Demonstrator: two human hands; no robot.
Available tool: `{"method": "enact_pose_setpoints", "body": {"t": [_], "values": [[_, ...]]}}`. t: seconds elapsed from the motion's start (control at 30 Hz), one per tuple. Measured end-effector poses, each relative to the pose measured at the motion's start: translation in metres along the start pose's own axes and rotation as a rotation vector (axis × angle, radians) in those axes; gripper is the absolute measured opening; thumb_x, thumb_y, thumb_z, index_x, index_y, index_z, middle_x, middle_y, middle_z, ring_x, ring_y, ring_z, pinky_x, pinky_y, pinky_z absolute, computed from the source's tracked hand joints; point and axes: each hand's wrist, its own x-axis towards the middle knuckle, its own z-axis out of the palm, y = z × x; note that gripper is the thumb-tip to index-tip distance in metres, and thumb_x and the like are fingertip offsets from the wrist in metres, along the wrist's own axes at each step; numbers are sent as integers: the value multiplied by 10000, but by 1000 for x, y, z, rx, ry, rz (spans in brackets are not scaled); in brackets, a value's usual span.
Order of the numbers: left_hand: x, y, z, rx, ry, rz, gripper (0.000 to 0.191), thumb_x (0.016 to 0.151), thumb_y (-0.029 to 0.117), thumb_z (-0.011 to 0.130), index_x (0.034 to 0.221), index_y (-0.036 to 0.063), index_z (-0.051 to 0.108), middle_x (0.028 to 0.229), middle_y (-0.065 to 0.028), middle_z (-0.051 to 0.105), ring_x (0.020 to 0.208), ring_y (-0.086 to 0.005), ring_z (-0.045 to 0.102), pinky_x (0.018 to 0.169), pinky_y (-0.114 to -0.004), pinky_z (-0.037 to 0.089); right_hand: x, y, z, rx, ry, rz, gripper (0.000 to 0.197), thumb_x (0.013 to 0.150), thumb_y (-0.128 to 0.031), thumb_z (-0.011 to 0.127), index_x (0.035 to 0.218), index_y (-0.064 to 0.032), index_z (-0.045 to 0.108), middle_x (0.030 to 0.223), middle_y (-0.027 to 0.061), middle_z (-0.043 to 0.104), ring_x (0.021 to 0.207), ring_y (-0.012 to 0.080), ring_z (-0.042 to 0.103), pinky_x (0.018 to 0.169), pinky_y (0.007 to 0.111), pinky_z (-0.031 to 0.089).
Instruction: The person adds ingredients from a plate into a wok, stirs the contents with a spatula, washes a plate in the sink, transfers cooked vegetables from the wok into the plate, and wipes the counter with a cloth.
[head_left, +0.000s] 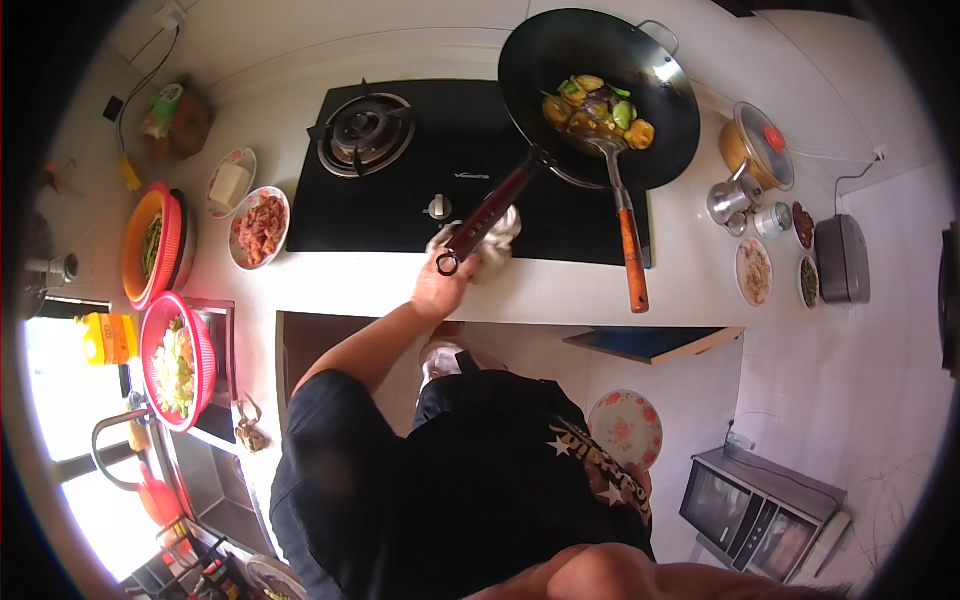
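Observation:
My left hand (441, 286) is on a whitish cloth (501, 236) at the front edge of the black gas hob (450, 127). Above that hand passes the dark red handle (491, 206) of a wok (540, 56), hiding part of the fingers and cloth. Cooked vegetables (596, 105), green and browned, lie in the wok. A metal spatula (630, 240) rests among them, its wooden handle sticking out over the counter. Low at my right side, my right hand (639, 477) holds a flower-patterned plate (626, 427); my shirt covers most of this hand.
Raw minced meat (260, 227) and a white block (229, 185) sit on plates left of the hob. Colanders (202, 360) of vegetables stand by the sink (217, 480). Rightward are a lidded pot (754, 150), a metal kettle (733, 199) and small dishes (752, 274). A cabinet door (652, 343) juts out below.

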Motion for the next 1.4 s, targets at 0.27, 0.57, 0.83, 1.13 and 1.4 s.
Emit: {"method": "enact_pose_setpoints", "body": {"t": [0.27,0.57,0.83,1.13,1.4], "values": [[13,-81,-86,377,89,-52,253,702,85,565,956,86,559,892,-73,537,845,-269,519,738,-367,433,10,6,13,-113,18,6,432,873,-139,476,1275,-19,374,1169,166,497,1027,281,514,877,359,421],[180,-147,-18,436,72,-229,244,774,202,521,1008,139,554,958,-92,526,929,-282,526,763,-367,460,-10,13,61,-228,215,-12,451,767,-163,480,1160,51,425,1068,186,542,874,297,589,701,364,479],[265,-111,34,307,-151,-18,353,799,197,498,1141,270,548,1195,-67,486,1113,-298,447,857,-359,423,-43,30,113,-205,374,28,490,756,-132,485,1204,43,391,1101,187,516,942,302,563,775,373,454],[165,-55,-34,477,-545,525,179,759,174,580,924,106,596,878,-44,587,846,-186,594,706,-316,474,-27,44,106,-39,265,-41,468,737,-190,473,1135,53,424,914,154,563,730,225,575,608,311,459],[47,-55,17,-396,-361,0,309,750,47,534,1059,49,533,973,-118,571,841,-266,574,770,-356,466,-29,-1,107,-193,309,7,315,736,-143,440,988,44,471,663,99,513,491,155,461,432,264,374]]}}
